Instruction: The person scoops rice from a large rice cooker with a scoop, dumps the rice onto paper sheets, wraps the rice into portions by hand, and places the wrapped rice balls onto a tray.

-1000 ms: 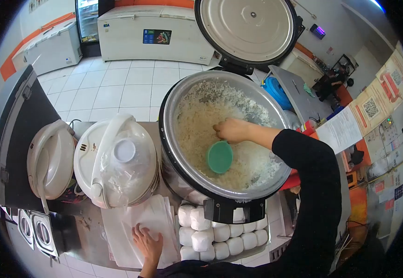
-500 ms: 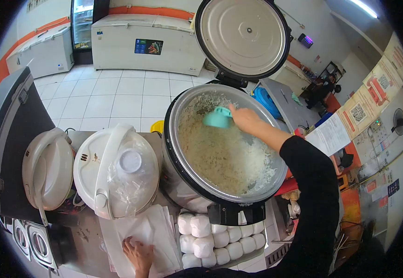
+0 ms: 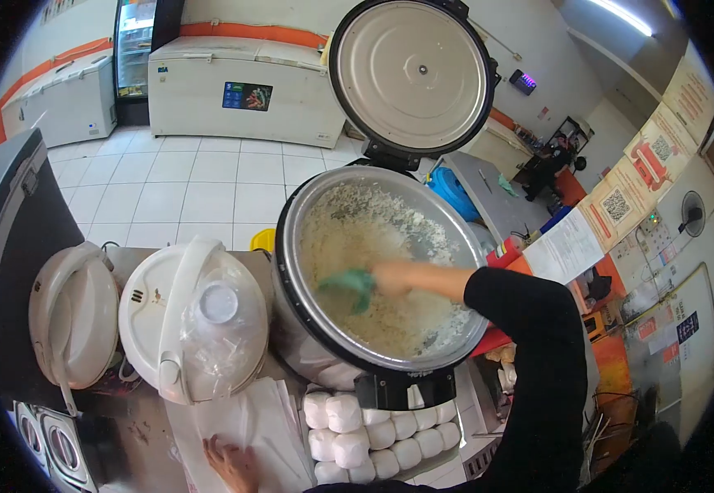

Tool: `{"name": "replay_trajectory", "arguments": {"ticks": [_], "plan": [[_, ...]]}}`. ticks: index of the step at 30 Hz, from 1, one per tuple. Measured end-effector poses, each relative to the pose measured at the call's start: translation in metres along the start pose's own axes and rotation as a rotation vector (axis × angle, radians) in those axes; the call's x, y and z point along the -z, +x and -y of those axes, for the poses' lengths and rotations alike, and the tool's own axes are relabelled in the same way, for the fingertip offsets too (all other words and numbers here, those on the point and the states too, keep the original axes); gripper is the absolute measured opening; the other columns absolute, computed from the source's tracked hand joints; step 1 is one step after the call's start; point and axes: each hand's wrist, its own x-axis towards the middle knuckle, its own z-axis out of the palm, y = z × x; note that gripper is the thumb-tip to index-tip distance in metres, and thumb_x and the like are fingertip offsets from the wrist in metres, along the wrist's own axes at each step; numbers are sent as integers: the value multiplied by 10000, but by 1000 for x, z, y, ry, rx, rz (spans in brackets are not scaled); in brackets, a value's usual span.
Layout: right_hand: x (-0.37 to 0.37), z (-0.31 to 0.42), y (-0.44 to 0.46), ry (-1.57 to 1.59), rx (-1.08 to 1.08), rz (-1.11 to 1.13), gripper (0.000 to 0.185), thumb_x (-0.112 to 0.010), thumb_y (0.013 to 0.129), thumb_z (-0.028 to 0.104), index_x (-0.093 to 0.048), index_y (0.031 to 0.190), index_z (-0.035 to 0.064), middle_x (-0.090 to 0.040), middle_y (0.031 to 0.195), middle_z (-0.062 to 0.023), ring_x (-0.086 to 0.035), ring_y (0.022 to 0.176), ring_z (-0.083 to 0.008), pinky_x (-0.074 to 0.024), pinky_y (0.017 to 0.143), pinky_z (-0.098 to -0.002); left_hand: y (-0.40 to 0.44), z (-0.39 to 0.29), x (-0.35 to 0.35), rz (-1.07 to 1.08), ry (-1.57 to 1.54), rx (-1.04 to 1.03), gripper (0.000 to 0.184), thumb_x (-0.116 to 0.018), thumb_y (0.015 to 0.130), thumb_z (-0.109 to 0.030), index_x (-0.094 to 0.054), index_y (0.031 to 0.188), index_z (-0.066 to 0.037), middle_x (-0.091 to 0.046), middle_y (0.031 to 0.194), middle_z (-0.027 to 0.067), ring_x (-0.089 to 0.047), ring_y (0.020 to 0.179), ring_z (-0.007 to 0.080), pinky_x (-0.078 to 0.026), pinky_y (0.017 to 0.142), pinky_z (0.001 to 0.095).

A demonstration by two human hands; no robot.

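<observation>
Inside the large open rice cooker point(image 3: 285, 246), my right hand point(image 3: 394, 279) is closed on a green cup point(image 3: 349, 287), both blurred by motion. White rice point(image 3: 390, 324) lies under the cup and clings to the pot's inner wall. My left hand point(image 3: 232, 464) rests on a stack of white paper sheets point(image 3: 262, 419), fingers spread and holding nothing. Right of the paper, a tray holds several white rounded packs point(image 3: 382, 434) in rows, some stacked on others.
The cooker's raised lid point(image 3: 410, 74) stands behind the pot. Left are two white lidded cookers point(image 3: 147, 320) point(image 3: 82, 329), one bearing a plastic bag with a cup point(image 3: 219, 302). Metal containers point(image 3: 61, 444) sit at lower left. A person point(image 3: 548, 172) is far back right.
The green cup, in my right hand, first rose toward the back of the pot and has now come down to the left side over the rice. The whole view has shifted. My left hand stays on the paper.
</observation>
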Motion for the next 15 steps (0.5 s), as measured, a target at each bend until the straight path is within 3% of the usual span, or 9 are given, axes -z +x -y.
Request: {"name": "replay_trajectory", "arguments": {"ticks": [1, 4, 6, 8, 10, 11, 12, 13, 15], "plan": [[-11, 12, -2, 15, 56, 49, 402, -550, 777, 196, -443, 1105, -10, -586, 885, -255, -563, 856, -408, -440, 752, -436, 0, -7, 2, 105, -566, 310, 357, -740, 637, -217, -558, 904, -65, -469, 1197, 177, -359, 1151, 426, -321, 931, 520], [12, 32, -19, 82, 97, 112, 406, -533, 794, 219, -444, 1131, 11, -589, 856, -235, -591, 765, -359, -470, 652, -417, 11, -10, 18, 167, -615, 300, 231, -718, 668, -194, -598, 826, -76, -488, 1176, 169, -363, 1148, 421, -323, 936, 506], [43, 50, -36, 253, 52, 398, 380, -526, 806, 234, -451, 1116, 28, -588, 790, -185, -598, 663, -274, -480, 532, -373, 1, -7, 7, 194, -623, 317, 186, -706, 679, -164, -609, 808, -71, -502, 1160, 162, -384, 1138, 400, -336, 933, 483], [43, 24, -14, 292, 46, 479, 387, -515, 810, 225, -443, 1137, 31, -576, 747, -138, -577, 597, -210, -471, 461, -329, -1, 0, 9, 221, -620, 341, 142, -695, 691, -135, -620, 791, -67, -516, 1145, 154, -406, 1128, 380, -350, 931, 460], [51, -8, 11, 126, 98, 315, 381, -504, 811, 203, -444, 1140, 20, -594, 767, -154, -597, 625, -260, -489, 508, -367, 5, 1, 19, 324, -791, 477, 114, -662, 729, -93, -645, 838, -62, -543, 1115, 138, -446, 1116, 305, -375, 923, 389], [47, -21, 21, 62, -26, -29, 357, -492, 810, 181, -451, 1122, 13, -599, 781, -167, -603, 652, -283, -492, 533, -383, 5, 6, 19, 334, -773, 465, 114, -662, 729, -93, -645, 838, -62, -543, 1115, 138, -446, 1116, 305, -375, 923, 389], [48, -23, 23, -16, -157, -370, 334, -480, 810, 160, -459, 1105, 5, -603, 794, -181, -610, 680, -307, -496, 558, -399, 0, 8, 17, 361, -952, 491, 127, -650, 751, -91, -647, 874, -58, -553, 1106, 130, -473, 1086, 272, -389, 903, 360], [44, -23, 24, -7, -155, -372, 334, -480, 810, 160, -459, 1105, 5, -603, 794, -181, -610, 680, -307, -496, 558, -399, -5, 11, 14, 384, -1132, 517, 142, -637, 773, -89, -648, 910, -53, -564, 1097, 122, -499, 1056, 240, -404, 882, 332], [32, -12, 19, -143, -149, -449, 276, -465, 810, 134, -466, 1051, 0, -603, 817, -204, -608, 746, -337, -490, 613, -428, -24, 21, 5, 432, -1142, 573, 178, -623, 793, -93, -623, 962, -40, -550, 1120, 126, -513, 1025, 231, -415, 855, 324]]}}
